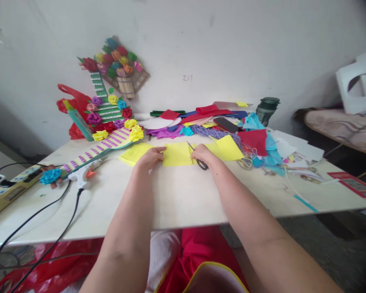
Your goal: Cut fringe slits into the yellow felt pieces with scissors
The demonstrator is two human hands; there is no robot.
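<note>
A strip of yellow paper or cloth (177, 154) lies across the table in front of me, with creases dividing it into panels. My left hand (151, 158) pinches its edge left of the middle, fingers closed on it. At the right part of the strip, my right hand (203, 154) is closed around a pair of scissors (202, 164). Their dark handle shows below the fingers, and the pointed blade sticks out up and to the left over the yellow sheet. Whether the blades are apart is too small to tell.
Left are a glue gun (82, 175) with cables, a power strip (15, 189) and a flower-decorated guitar shape (110, 144). Behind lie coloured sheets (167, 132), purple yarn (213, 133) and a phone (227, 124). A dark green bottle (266, 110) stands at back right, near paper scraps (299, 148).
</note>
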